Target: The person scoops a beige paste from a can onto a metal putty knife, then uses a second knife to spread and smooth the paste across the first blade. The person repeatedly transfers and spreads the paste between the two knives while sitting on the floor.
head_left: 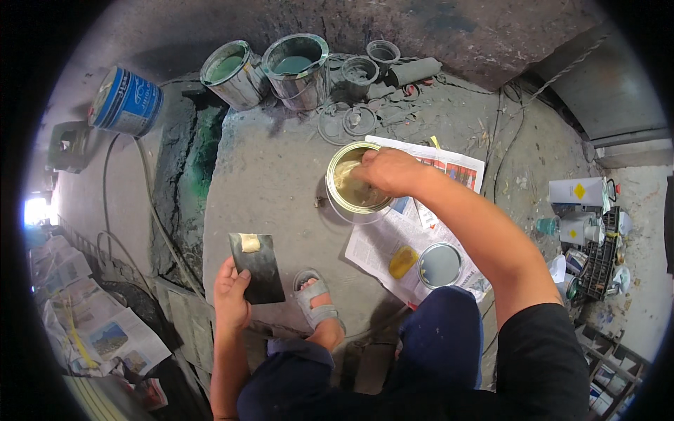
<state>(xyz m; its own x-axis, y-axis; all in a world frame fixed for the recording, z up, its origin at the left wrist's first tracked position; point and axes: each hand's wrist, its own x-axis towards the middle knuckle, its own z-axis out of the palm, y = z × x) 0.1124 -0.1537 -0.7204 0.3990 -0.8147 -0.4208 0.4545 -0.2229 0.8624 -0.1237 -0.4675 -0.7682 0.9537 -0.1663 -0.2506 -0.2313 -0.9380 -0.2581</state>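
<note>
My left hand (233, 289) grips a dark, flat rectangular plate (261, 277) by its left edge, thumb on top. A dab of beige paste (250, 243) sits near the plate's far edge. To the right, my right hand (392, 172) reaches over the rim of an open metal can (330, 184) with its fingers down inside. Those fingers look curled, but the can and the hand itself hide whatever they hold. Beige paste (345, 173) coats the inside of the can. The can's thin wire handle hangs down on the near side.
Newspaper (375, 245) lies right of the can, bearing a round grey lid (440, 265) and a yellow oval piece (403, 262). Paint-streaked buckets (235, 77) and dark cups (383, 52) line the far side. A blue pail (128, 102) stands far left; white containers (577, 191) stand right.
</note>
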